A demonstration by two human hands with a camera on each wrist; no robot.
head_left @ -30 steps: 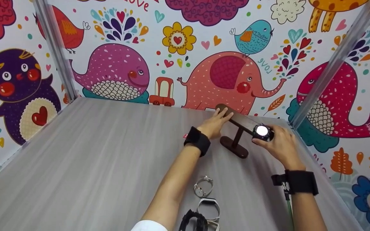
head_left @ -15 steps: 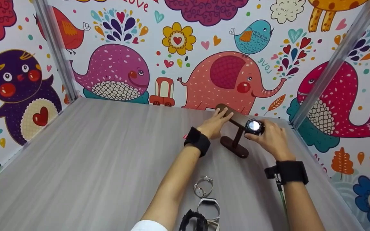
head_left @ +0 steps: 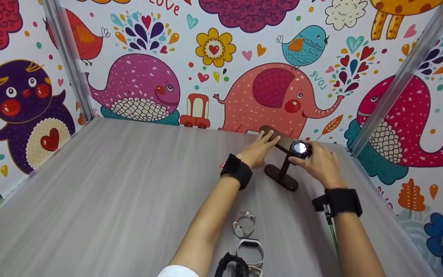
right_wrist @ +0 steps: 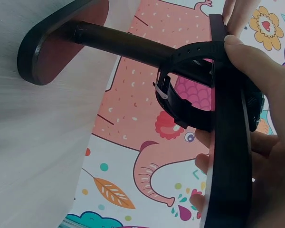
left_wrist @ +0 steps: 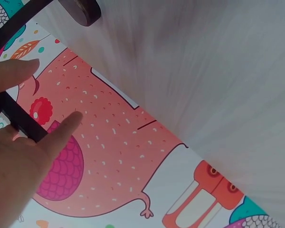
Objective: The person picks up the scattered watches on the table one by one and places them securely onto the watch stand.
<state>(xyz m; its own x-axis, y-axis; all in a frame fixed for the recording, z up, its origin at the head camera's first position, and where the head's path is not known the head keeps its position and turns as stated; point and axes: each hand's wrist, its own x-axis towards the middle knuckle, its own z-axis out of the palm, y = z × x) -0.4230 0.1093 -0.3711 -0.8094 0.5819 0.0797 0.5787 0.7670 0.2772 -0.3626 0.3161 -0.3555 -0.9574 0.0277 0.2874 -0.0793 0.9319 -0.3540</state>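
A dark brown T-shaped watch stand (head_left: 284, 166) stands on the table toward the back right. My left hand (head_left: 255, 151) holds the far left end of its crossbar (left_wrist: 19, 117), with fingers on top. My right hand (head_left: 321, 161) grips a black watch (head_left: 300, 148) by its case at the crossbar's right part. In the right wrist view, the buckled strap (right_wrist: 178, 107) forms a loop round the crossbar, hanging below it beside the post. My right thumb (right_wrist: 247, 54) presses near the strap's top. The case is mostly hidden behind the bar there.
Nearer me on the grey table (head_left: 110, 200) lie a silver watch (head_left: 244, 225), a white-banded watch (head_left: 250, 250) and a black-strapped watch (head_left: 231, 265), with another light band partly hidden beneath. A patterned wall (head_left: 214, 77) closes the back. A green cable (head_left: 333, 234) trails from my right wristband.
My right hand has moved left along the crossbar with the black watch, away from its right end toward the post. My left hand has stayed on the bar's left end.
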